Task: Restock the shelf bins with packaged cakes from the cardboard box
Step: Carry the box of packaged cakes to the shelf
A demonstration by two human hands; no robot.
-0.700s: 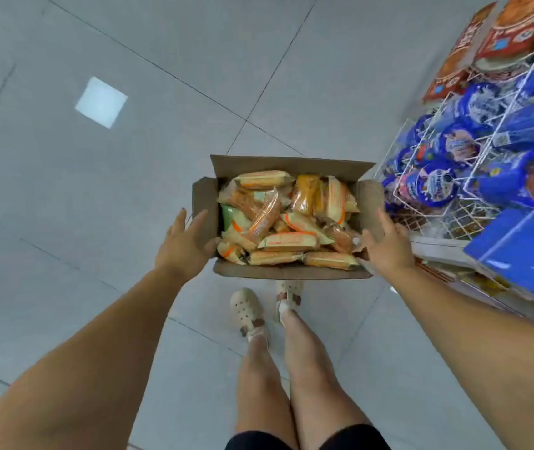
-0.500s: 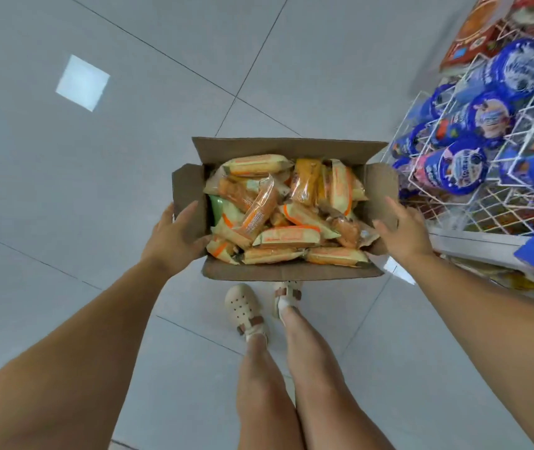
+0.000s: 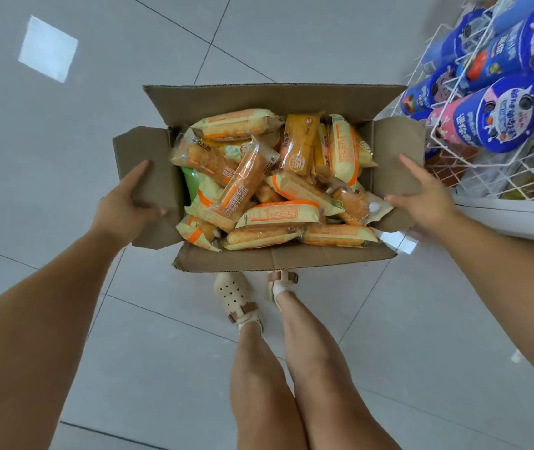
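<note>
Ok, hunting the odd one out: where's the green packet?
In the head view, the green packet lies at the left side of the cardboard box, against the wall by the left hand, partly under orange cake packets.

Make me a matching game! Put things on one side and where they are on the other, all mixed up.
Things:
1 cakes
2 blue packs
3 shoes
4 left hand

Places:
A in the wire rack
B on the floor
C on a flap
D inside the box

Pairs: 1-D, 2-A, 3-B, 4-C.
</note>
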